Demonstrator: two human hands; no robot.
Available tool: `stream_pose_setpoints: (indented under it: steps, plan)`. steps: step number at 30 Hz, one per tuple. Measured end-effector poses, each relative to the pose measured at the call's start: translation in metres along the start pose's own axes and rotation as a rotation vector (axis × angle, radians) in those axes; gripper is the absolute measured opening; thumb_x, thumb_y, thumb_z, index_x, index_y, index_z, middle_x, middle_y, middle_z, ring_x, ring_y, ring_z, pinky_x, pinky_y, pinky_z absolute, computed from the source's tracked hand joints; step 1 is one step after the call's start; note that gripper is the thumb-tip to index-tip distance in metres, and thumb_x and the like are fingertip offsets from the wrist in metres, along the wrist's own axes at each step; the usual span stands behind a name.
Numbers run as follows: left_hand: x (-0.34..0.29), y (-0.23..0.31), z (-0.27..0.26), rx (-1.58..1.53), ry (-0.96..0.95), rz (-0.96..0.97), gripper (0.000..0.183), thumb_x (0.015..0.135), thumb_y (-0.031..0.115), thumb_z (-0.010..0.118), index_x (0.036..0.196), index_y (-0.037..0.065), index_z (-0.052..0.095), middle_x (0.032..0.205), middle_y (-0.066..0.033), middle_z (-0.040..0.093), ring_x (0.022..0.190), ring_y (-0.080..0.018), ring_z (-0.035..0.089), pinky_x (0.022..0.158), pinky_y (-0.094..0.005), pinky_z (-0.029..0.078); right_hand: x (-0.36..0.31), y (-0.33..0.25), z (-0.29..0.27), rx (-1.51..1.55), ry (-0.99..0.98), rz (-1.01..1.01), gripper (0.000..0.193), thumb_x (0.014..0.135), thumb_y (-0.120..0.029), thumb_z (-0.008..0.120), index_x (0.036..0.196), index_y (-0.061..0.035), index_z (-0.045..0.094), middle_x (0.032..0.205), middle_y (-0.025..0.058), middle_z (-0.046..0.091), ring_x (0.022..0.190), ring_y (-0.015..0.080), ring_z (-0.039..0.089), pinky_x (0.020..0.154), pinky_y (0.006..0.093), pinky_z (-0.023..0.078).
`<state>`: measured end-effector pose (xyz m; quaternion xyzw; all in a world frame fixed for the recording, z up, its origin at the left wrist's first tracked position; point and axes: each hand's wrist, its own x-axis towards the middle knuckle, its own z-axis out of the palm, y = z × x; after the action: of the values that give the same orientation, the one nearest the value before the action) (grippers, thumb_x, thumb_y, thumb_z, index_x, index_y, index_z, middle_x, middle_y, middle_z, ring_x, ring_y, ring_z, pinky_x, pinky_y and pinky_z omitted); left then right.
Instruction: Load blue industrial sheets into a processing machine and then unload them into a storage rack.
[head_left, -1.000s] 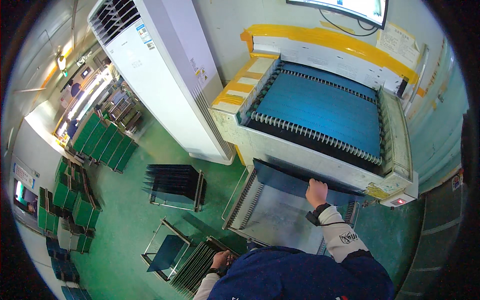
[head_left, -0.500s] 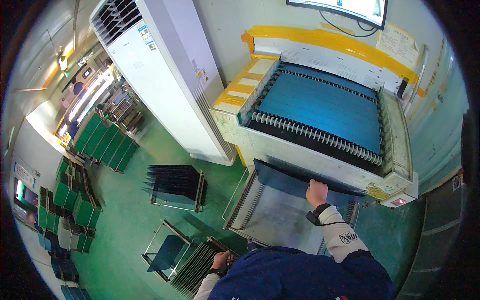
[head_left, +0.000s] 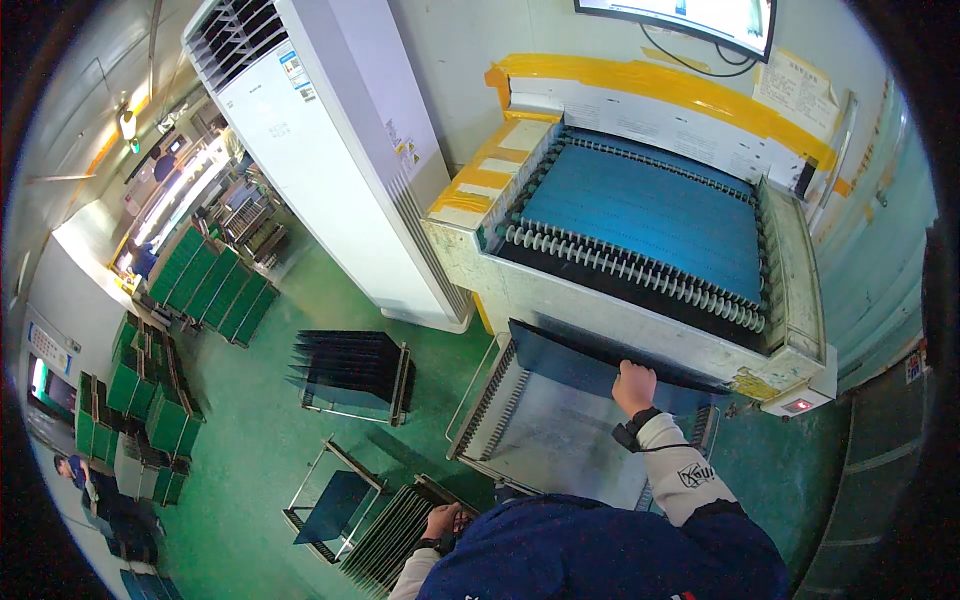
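My right hand [head_left: 634, 387] is closed on the upper edge of a dark blue panel [head_left: 560, 362]. That panel stands on edge in a metal rack [head_left: 480, 442] with toothed sides, just in front of the roller machine. My left hand [head_left: 441, 521] is low beside my body, at the end of a rack holding several thin green-edged panels [head_left: 392, 537]. Its fingers are curled, but what they grip is partly hidden by my sleeve and body. On the machine's rollers [head_left: 630, 276] lies a bright blue sheet [head_left: 650, 220].
A tall white air conditioner [head_left: 330, 160] stands left of the machine [head_left: 610, 312]. On the green floor are a rack of dark panels [head_left: 350, 368] and a rack with one blue panel [head_left: 335, 507]. Green panel stacks [head_left: 215, 285] and a person [head_left: 80, 475] are at far left.
At the far left edge, a bending person has come further into view. Both my hands and the dark blue panel stay in place.
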<state>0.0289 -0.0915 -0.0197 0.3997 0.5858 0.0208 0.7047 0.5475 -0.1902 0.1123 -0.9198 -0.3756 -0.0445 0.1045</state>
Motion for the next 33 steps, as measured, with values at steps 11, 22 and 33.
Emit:
stream_pose_setpoints:
  steps: [11, 22, 33]
  plan:
    - [-0.001, 0.003, -0.003, -0.091, -0.07, -0.05, 0.018, 0.088, 0.019, 0.059, 0.087, 0.002, 0.061, 0.074, -0.0078, 0.065, 0.053, -0.0164, 0.057, 0.046, -0.0284, 0.042, 0.0, 0.002, 0.002, -0.007, 0.022, -0.01, 0.011, 0.071, -0.016, 0.062, 0.077, -0.0074, 0.059, 0.072, 0.0138, 0.064, 0.071, 0.0319, 0.063, 0.065, 0.0447, 0.044]
    - [-0.02, 0.02, 0.014, -0.137, -0.005, -0.05, 0.024, 0.091, 0.021, 0.052, 0.075, 0.003, 0.058, 0.063, -0.0054, 0.06, 0.045, -0.0134, 0.05, 0.041, -0.0265, 0.038, 0.001, 0.003, 0.003, 0.008, 0.01, 0.007, 0.011, 0.07, -0.015, 0.061, 0.077, -0.0064, 0.059, 0.073, 0.0149, 0.065, 0.072, 0.0329, 0.063, 0.066, 0.046, 0.043]
    - [-0.019, 0.021, 0.017, -0.138, 0.077, -0.055, 0.02, 0.089, 0.02, 0.057, 0.08, 0.002, 0.06, 0.065, -0.0049, 0.061, 0.049, -0.0133, 0.055, 0.043, -0.0266, 0.041, 0.002, 0.003, 0.004, -0.019, 0.026, 0.01, 0.011, 0.071, -0.015, 0.061, 0.078, -0.0074, 0.059, 0.073, 0.0127, 0.064, 0.073, 0.0314, 0.063, 0.067, 0.0446, 0.044]
